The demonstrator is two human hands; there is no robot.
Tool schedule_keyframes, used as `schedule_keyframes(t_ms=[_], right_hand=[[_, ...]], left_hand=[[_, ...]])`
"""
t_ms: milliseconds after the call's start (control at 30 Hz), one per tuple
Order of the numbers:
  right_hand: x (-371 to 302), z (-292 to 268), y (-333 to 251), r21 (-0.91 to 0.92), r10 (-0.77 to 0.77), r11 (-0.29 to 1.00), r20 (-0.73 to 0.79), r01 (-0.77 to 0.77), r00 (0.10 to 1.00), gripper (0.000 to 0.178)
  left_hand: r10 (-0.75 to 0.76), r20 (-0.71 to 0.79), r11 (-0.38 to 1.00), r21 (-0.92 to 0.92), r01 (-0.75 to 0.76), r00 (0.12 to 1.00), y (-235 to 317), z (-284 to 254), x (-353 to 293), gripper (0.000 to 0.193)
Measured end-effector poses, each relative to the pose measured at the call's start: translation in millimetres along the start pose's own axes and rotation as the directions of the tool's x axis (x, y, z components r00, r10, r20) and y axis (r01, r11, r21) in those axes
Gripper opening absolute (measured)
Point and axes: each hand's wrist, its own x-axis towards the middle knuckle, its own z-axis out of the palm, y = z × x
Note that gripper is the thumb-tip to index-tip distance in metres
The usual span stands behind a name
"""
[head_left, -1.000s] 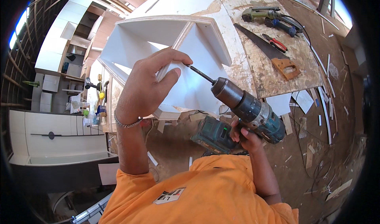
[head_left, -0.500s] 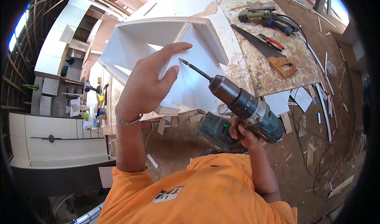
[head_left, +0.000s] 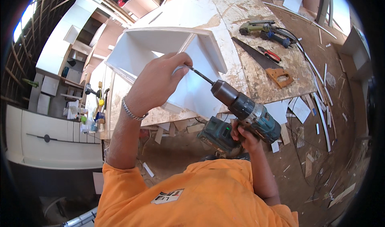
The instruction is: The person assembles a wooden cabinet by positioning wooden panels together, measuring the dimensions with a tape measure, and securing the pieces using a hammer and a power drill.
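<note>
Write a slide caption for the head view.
Right hand grips cordless drill, left hand at its bit, handsaw on bench.

This is a woodworking workshop. A worn, stained table [head_left: 246, 76] carries a saw [head_left: 260, 58], pliers [head_left: 270, 54] and an open box [head_left: 202, 58] with raw board edges, with a power drill [head_left: 249, 111] beside it. Offcuts [head_left: 299, 109] litter the dusty brown floor [head_left: 288, 189]. White cabinets [head_left: 56, 42] at left seem unfinished, though the view bends there.
</note>
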Motion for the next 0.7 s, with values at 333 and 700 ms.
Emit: schedule_keyframes(t_ms=[333,700], right_hand=[[-82.0,-68.2,0.9,-0.113,-0.03,0.993,-0.027,0.027,0.999,0.062],[-33.0,62.5,113.2,-0.711,0.182,0.628,-0.259,-0.315,0.948,0.037]], left_hand=[[0.553,-0.362,0.817,0.06,-0.574,0.75,-37.8,3.4,-4.3,0.012],[-0.764,-0.586,0.607,-0.795,-0.008,0.268,-401.7,8.9,-299.5,0.022]])
